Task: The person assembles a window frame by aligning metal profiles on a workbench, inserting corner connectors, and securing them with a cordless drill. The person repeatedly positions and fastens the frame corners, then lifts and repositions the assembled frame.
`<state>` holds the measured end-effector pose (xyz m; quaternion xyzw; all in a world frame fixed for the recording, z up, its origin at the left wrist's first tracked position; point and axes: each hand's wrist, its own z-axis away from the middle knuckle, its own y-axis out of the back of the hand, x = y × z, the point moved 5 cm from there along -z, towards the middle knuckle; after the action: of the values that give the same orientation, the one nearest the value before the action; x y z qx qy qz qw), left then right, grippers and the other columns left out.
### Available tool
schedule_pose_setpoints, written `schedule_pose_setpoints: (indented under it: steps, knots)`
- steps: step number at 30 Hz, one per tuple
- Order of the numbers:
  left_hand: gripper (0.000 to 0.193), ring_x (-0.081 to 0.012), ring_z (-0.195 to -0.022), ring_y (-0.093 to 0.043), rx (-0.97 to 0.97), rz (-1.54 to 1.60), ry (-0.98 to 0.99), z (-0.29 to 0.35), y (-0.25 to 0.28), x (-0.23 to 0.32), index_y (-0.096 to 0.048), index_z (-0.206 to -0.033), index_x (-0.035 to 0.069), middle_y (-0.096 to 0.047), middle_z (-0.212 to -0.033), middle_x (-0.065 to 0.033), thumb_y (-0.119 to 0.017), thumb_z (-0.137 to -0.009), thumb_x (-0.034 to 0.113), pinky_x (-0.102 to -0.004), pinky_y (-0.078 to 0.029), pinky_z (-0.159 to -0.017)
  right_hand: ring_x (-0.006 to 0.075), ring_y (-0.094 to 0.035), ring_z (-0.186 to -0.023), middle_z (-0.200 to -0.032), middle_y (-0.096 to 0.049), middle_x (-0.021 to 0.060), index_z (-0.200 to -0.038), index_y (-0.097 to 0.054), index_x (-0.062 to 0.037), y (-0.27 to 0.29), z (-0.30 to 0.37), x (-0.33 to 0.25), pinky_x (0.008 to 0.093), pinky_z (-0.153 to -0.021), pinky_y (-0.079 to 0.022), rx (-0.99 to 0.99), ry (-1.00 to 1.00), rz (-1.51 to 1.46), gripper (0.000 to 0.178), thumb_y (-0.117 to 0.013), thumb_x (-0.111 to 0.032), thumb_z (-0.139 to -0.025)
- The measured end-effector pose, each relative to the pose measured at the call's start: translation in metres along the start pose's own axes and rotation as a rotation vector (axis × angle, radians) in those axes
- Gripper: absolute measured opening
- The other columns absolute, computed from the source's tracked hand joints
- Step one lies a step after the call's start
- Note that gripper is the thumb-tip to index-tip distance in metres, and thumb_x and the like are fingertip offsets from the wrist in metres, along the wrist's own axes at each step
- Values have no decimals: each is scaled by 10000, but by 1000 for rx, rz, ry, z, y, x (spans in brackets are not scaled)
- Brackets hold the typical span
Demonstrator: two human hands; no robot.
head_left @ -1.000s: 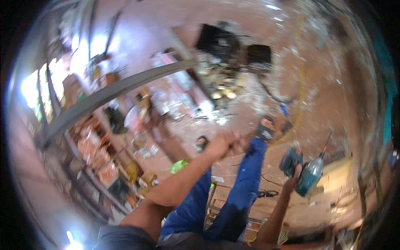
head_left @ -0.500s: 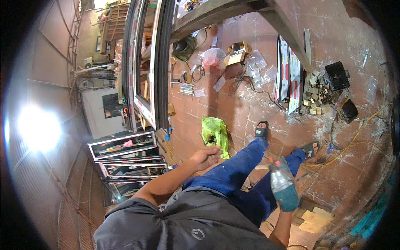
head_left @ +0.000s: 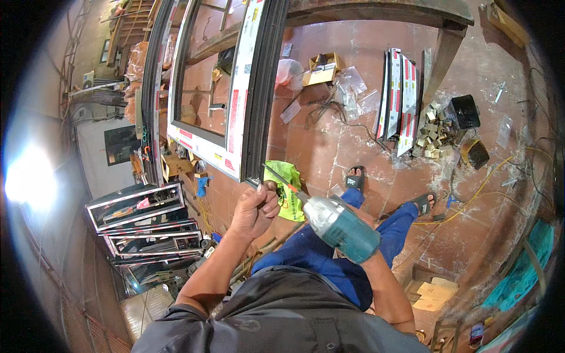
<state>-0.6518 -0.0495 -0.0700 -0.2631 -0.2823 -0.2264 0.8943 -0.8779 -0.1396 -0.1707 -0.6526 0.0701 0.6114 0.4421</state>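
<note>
My right hand (head_left: 366, 217) is wrapped round a teal and silver cordless driver (head_left: 341, 226), whose body hides most of the fingers. The driver's long thin bit (head_left: 282, 183) points up and left, past my left hand (head_left: 254, 213) toward the frame corner. My left fingers are curled in a pinch just below that corner; whatever small thing they hold is too small to make out. The window frame (head_left: 236, 141) is dark, with white and red protective film, and rests raised on a trestle (head_left: 376, 13).
A bright green plastic bag (head_left: 289, 206) lies on the tiled floor beyond my hands. Filmed profile strips (head_left: 406, 100) and a heap of small metal blocks (head_left: 434, 132) lie to the right. A yellow cable (head_left: 471, 197) crosses the floor. More frames (head_left: 141, 206) are stacked at left.
My right hand has brought the driver up and left, close to my left hand. My left hand has risen to the frame corner and its fingers have closed. The view has shifted.
</note>
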Motion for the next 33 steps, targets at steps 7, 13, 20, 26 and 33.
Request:
schedule_pose_setpoints:
  steps: [7, 13, 20, 26, 33]
  knots:
    - [289, -85, -627, -401, 77, 116, 16, -1, -4, 4, -609, -1099, 41, -432, -765, 34, -679, -1056, 318, -251, -355, -557, 325, -753, -1011, -1186, -756, 169, -1262, -705, -4, -23, -36, -11, 396, -891, -592, -2, 193, 133, 560, -880, -214, -774]
    - [287, -85, -598, -395, 105, 37, 37, -4, 5, 10, -612, -1098, 32, -433, -749, 29, -685, -1051, 305, -246, -343, -528, 251, -718, -1020, -1171, -726, 153, -1200, -697, 21, -25, -49, -30, 359, -938, -566, -106, 248, 200, 387, -815, -163, -881]
    - [224, -77, -580, -397, 97, -15, 47, -5, -8, 18, -613, -1046, 31, -423, -727, 31, -699, -1041, 238, -240, -343, -511, 332, -731, -918, -1012, -750, 168, -1224, -727, -64, 13, -79, -56, 412, -858, -570, -232, 445, 545, 465, -843, -262, -820]
    - [211, -68, -580, -393, 93, -52, 33, -6, -7, 20, -574, -966, 66, -413, -725, 40, -686, -1048, 225, -232, -337, -506, 321, -745, -909, -1032, -773, 163, -1237, -723, -89, 33, -154, -105, 415, -875, -577, -474, -416, 345, 438, -827, -248, -843]
    - [277, -61, -600, -403, 153, -138, -6, -7, -10, 18, -511, -900, 132, -412, -745, 49, -670, -1065, 287, -225, -342, -528, 331, -757, -934, -1025, -762, 179, -1326, -698, -71, -13, -69, -93, 426, -842, -572, -175, 229, 387, 543, -832, -218, -822]
